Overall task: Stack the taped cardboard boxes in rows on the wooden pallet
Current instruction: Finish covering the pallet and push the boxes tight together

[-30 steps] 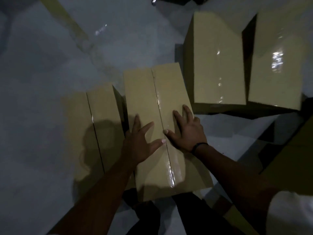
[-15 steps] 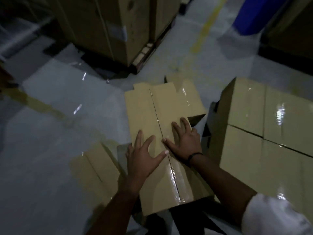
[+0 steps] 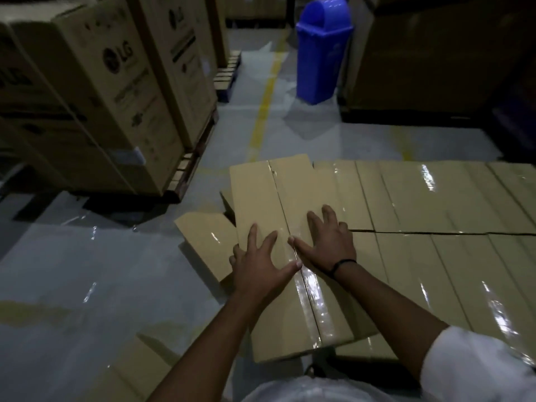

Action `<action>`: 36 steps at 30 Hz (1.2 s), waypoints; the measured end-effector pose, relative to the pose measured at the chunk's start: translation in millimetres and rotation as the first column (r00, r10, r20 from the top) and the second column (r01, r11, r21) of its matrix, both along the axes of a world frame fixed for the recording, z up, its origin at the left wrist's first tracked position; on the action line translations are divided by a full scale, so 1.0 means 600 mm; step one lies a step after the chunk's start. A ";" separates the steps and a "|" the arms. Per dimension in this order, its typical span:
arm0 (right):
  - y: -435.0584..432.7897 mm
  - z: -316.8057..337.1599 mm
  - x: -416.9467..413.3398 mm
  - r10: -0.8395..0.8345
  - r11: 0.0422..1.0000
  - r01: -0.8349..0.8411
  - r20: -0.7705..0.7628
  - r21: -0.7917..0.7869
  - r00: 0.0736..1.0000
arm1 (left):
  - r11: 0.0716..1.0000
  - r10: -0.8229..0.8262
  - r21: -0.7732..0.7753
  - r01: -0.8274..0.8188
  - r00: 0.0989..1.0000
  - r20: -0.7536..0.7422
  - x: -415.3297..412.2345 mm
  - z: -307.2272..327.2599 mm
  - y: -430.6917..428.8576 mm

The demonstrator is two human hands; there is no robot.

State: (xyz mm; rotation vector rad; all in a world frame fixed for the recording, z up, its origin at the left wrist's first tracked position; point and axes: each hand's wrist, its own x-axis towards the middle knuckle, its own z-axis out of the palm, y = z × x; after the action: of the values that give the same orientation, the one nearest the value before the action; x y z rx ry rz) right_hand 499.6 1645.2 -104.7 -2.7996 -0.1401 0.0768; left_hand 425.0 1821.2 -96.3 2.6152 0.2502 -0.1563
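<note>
Pressing flat with left hand (image 3: 258, 262) and right hand (image 3: 327, 242), fingers spread wide, either side of the tape seam on a cardboard box (image 3: 261, 192), overlapping the left end of the stacked boxes (image 3: 435, 198). Judged a placing step; next, sliding flush into the row, edges squared. Possibly resting on the row already, too dim to tell. All taped shut, contents unseen; same for the lidded blue bin (image 3: 322, 50) beyond.

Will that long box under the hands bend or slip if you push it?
Probably stiff: the taped cardboard box shows flat faces and straight edges under the left hand and right hand. It may feel slippery where the glossy tape shines. Long and narrow, it might swivel when pushed.
</note>
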 end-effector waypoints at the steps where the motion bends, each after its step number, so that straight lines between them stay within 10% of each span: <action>1: -0.019 0.006 0.010 -0.014 1.000 0.014 0.007 -0.007 1.000 | 1.000 -0.027 0.005 0.027 1.000 -0.001 0.013 0.005 -0.017; 36: -0.122 0.017 0.512 -0.479 0.878 0.476 -0.051 -0.056 0.876 | 0.823 -0.568 -0.013 0.569 0.821 -0.050 0.640 -0.010 -0.078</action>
State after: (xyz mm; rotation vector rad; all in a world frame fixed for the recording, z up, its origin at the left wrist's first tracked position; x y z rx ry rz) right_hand 807.0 1572.1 -94.5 -2.7804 0.5769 0.0480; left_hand 809.1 1774.2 -102.1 2.6107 -0.5313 -0.4273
